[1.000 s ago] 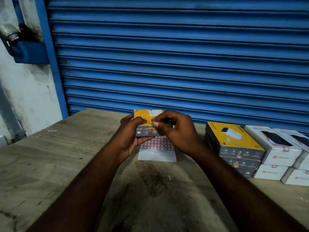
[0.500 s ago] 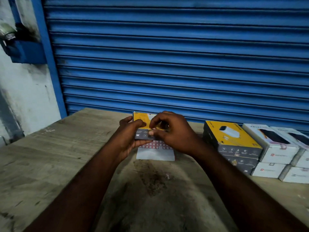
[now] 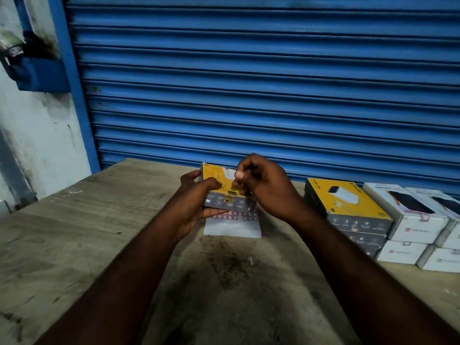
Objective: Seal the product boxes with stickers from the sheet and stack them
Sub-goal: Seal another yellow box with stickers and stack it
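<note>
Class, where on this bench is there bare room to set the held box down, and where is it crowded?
Free: the bench top left of the left hand, and the patch between sticker sheet and near edge. Crowded: the right, with the yellow stack and white stacks.

Yel. box (image 3: 217, 175) above sticker sheet (image 3: 232, 227)

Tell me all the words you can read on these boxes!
"HALLEY" or something close, blurred: on top of the white box.
Yellow box: the lettering is too blurred to read.
Held box: there are icons and print, all too small to read.
Sheet: only red squares, no words.
</note>
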Demonstrator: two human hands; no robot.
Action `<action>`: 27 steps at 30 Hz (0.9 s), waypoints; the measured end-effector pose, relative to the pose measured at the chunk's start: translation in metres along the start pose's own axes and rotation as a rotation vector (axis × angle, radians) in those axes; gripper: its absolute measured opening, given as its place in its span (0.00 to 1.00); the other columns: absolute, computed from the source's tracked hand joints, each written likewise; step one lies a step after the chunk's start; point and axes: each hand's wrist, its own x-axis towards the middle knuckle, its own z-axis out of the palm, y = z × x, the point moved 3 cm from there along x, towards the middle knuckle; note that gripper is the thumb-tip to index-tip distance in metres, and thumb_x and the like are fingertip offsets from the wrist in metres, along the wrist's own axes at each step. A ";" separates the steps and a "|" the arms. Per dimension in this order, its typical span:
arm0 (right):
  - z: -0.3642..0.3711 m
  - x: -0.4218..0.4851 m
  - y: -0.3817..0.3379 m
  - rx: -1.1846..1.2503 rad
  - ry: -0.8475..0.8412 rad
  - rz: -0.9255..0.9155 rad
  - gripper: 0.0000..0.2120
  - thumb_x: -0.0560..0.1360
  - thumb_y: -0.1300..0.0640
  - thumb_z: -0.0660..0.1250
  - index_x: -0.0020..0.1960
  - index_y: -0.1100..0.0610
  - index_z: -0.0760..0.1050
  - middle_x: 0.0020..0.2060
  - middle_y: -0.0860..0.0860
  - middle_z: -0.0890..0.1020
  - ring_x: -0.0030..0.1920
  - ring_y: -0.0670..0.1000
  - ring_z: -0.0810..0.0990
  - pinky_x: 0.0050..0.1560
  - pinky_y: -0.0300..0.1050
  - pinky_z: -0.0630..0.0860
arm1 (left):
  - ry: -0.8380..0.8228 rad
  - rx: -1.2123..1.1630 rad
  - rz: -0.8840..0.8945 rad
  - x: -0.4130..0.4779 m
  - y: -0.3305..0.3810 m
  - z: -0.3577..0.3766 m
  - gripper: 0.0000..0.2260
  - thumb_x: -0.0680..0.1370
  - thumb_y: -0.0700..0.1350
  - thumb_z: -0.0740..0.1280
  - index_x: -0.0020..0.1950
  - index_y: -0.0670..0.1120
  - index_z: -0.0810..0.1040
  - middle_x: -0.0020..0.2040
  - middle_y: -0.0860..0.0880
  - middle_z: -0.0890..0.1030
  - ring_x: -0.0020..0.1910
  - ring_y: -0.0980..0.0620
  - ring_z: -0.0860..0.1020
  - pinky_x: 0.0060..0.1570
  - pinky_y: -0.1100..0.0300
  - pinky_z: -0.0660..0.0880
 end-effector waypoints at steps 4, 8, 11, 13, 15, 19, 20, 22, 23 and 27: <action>-0.004 0.000 -0.004 0.099 0.009 0.047 0.03 0.80 0.59 0.65 0.47 0.55 0.73 0.36 0.53 0.83 0.29 0.52 0.79 0.29 0.42 0.75 | -0.005 -0.009 -0.010 0.000 -0.002 0.000 0.26 0.77 0.39 0.68 0.74 0.44 0.65 0.62 0.37 0.79 0.46 0.41 0.86 0.39 0.50 0.82; -0.002 -0.002 -0.009 0.091 -0.027 0.041 0.03 0.79 0.58 0.67 0.50 0.58 0.75 0.33 0.53 0.83 0.26 0.53 0.78 0.27 0.44 0.75 | -0.025 -0.016 -0.001 0.001 0.000 -0.001 0.27 0.76 0.39 0.68 0.74 0.44 0.65 0.61 0.36 0.80 0.48 0.40 0.85 0.41 0.49 0.82; -0.001 -0.002 -0.011 0.108 -0.070 0.077 0.02 0.78 0.60 0.68 0.50 0.59 0.77 0.36 0.52 0.83 0.28 0.51 0.79 0.31 0.45 0.78 | -0.025 -0.006 0.003 0.000 0.000 -0.001 0.28 0.76 0.40 0.69 0.74 0.44 0.65 0.61 0.36 0.80 0.48 0.39 0.85 0.41 0.49 0.82; 0.000 -0.002 -0.010 0.132 -0.119 0.107 0.03 0.77 0.64 0.68 0.50 0.62 0.77 0.37 0.53 0.81 0.30 0.49 0.79 0.32 0.42 0.78 | -0.018 -0.003 0.003 0.000 0.000 -0.002 0.27 0.76 0.40 0.68 0.74 0.44 0.65 0.61 0.36 0.80 0.48 0.40 0.86 0.40 0.50 0.82; -0.001 -0.003 -0.010 0.149 -0.150 0.134 0.05 0.75 0.65 0.70 0.52 0.62 0.78 0.39 0.55 0.81 0.34 0.50 0.80 0.36 0.42 0.79 | -0.012 -0.005 0.000 0.000 0.000 -0.002 0.27 0.77 0.39 0.68 0.74 0.44 0.65 0.61 0.36 0.80 0.47 0.40 0.86 0.40 0.50 0.82; -0.001 -0.003 -0.008 0.167 -0.203 0.158 0.15 0.71 0.67 0.74 0.56 0.59 0.79 0.44 0.52 0.82 0.43 0.49 0.83 0.45 0.42 0.82 | -0.013 -0.004 0.001 0.001 0.001 -0.002 0.26 0.77 0.39 0.67 0.74 0.44 0.65 0.60 0.37 0.80 0.45 0.42 0.86 0.40 0.50 0.82; 0.000 -0.003 -0.008 0.182 -0.208 0.152 0.16 0.71 0.66 0.74 0.57 0.58 0.78 0.43 0.51 0.83 0.42 0.49 0.83 0.43 0.41 0.82 | -0.012 -0.005 0.003 0.000 0.001 -0.002 0.26 0.77 0.39 0.67 0.74 0.44 0.65 0.60 0.37 0.80 0.45 0.42 0.86 0.40 0.50 0.82; 0.001 -0.003 -0.011 0.212 -0.189 0.144 0.13 0.74 0.63 0.72 0.57 0.57 0.77 0.40 0.53 0.83 0.36 0.49 0.83 0.37 0.40 0.79 | -0.013 -0.005 0.006 0.000 0.001 -0.002 0.26 0.77 0.39 0.67 0.74 0.44 0.65 0.60 0.37 0.80 0.46 0.41 0.86 0.40 0.50 0.82; 0.001 -0.002 -0.011 0.214 -0.171 0.145 0.10 0.76 0.62 0.70 0.57 0.57 0.77 0.39 0.54 0.84 0.34 0.49 0.82 0.35 0.40 0.78 | -0.014 -0.004 0.007 0.000 0.002 -0.003 0.26 0.77 0.39 0.67 0.74 0.44 0.65 0.61 0.36 0.80 0.47 0.41 0.86 0.40 0.50 0.82; -0.002 -0.001 -0.008 0.123 -0.125 0.131 0.03 0.77 0.63 0.68 0.50 0.58 0.80 0.38 0.55 0.84 0.34 0.48 0.80 0.37 0.43 0.77 | -0.003 -0.008 0.011 -0.001 0.004 -0.004 0.27 0.76 0.39 0.68 0.74 0.43 0.65 0.60 0.36 0.80 0.48 0.40 0.86 0.41 0.50 0.82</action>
